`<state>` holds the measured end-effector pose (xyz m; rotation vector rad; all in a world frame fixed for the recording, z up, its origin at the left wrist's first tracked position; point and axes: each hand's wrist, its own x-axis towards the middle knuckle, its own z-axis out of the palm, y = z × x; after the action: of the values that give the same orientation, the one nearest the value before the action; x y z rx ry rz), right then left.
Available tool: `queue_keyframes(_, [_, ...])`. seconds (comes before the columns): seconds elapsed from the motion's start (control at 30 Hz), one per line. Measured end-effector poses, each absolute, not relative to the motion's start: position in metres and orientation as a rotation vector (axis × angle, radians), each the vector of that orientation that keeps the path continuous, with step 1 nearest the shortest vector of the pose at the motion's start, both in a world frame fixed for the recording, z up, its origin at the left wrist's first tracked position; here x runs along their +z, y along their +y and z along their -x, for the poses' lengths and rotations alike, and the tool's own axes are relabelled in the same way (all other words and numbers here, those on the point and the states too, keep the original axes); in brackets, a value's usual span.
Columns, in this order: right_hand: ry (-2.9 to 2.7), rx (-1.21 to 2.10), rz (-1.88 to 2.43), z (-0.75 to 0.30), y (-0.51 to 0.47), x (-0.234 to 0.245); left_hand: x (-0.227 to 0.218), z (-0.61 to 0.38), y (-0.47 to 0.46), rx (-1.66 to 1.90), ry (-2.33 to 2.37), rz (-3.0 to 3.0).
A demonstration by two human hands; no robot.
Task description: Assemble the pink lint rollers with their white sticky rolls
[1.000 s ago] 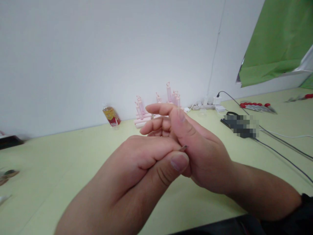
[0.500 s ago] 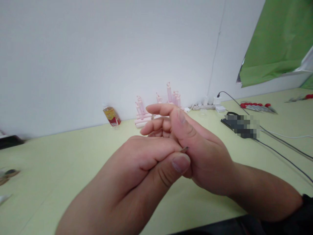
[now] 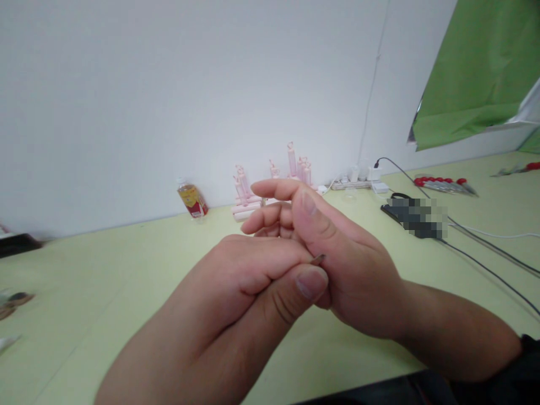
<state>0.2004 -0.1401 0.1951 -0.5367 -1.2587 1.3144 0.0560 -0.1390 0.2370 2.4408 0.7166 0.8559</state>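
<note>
My left hand (image 3: 257,281) is closed, its thumb pressed against the curled index finger. A small thin brownish sliver with a dark tip (image 3: 318,259) sticks out of that pinch; most of it is hidden, and I cannot tell its kind. The tip meets the base of the right thumb, or lies right beside it. Held on edge against the left hand, my right hand (image 3: 350,253) has its thumb raised and its fingers loosely bent and apart. No object shows in it. The left hand hides part of the right palm.
Behind the hands, pink tube-like items (image 3: 291,160) stand by the wall, with a tilted bottle (image 3: 193,198) to their left. On the right are a power strip (image 3: 352,183), a black phone-like device (image 3: 411,216), cables, and red-ended tools (image 3: 445,184). A dark-edged object (image 3: 19,244) lies far left.
</note>
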Motion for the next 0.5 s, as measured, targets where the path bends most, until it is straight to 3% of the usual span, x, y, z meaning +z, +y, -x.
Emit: queue_keyframes(0.5, [-1.238,1.363,0.496,-0.2010,-0.1373,0.1900,0.2309,-0.0561,-0.1395,0.932,0.770,-2.345])
